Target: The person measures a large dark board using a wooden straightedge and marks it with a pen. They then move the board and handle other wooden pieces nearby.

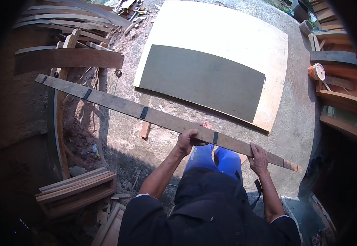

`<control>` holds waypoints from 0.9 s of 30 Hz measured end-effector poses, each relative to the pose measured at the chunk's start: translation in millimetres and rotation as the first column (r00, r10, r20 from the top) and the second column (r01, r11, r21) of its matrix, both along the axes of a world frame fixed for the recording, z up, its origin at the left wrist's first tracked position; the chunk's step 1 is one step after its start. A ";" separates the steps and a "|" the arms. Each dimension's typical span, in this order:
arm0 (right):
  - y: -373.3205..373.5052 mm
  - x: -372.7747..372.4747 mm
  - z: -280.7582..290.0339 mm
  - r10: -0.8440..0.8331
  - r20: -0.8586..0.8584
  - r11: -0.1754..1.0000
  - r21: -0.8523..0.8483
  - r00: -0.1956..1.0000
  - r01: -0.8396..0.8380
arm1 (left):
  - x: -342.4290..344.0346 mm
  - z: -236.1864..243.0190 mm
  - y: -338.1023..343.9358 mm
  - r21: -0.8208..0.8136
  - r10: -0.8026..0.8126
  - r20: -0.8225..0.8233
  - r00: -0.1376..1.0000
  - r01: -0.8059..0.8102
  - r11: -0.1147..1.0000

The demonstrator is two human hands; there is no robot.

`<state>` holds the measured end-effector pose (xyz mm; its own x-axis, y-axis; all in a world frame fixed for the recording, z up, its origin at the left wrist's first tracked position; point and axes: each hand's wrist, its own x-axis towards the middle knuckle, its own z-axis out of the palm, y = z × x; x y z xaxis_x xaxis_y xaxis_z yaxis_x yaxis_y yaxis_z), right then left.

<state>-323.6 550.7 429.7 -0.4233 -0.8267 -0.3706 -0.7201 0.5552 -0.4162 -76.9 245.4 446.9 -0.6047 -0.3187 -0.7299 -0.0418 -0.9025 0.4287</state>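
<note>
Both grips are closed on one long wooden batten (117, 103) — the left hand (188, 140) with its thumb over the face near the middle, the right hand (259, 160) laid across it nearer the right end. The batten spans the front of the body, above the blue trousers (205, 158), its long left part reaching out unsupported; that spread of hands probably steadies the overhang. Dark bands (144, 112) cross it at intervals, paint or tape, can't tell which.

Beyond it, a pale plywood sheet (219, 33) lies flat, carrying a dark panel (203, 82) with a curved far edge — its straight side set along the sheet's near edge, perhaps for alignment. A wood block (145, 129) sits just beyond the batten's near side. Out left, a curved brown board (69, 58) and stacked wooden frames (80, 186); far right, an orange bucket (317, 72) among curved timber pieces (342, 100).
</note>
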 end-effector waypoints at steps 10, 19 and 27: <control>-2.5 -52.9 -143.1 0.166 -0.019 0.983 -0.072 0.986 -0.167 | -25.5 -199.4 -2.7 0.012 0.147 0.146 0.978 -0.150 0.989; -48.5 -124.3 -334.3 0.230 0.005 0.973 -0.031 0.973 -0.230 | -91.8 -412.3 -28.5 -0.210 0.347 0.288 0.893 -0.295 0.932; -85.1 -166.7 -499.0 0.313 0.041 0.947 -0.081 0.949 -0.310 | -127.6 -544.5 -70.3 -0.424 0.281 0.455 0.845 -0.072 0.903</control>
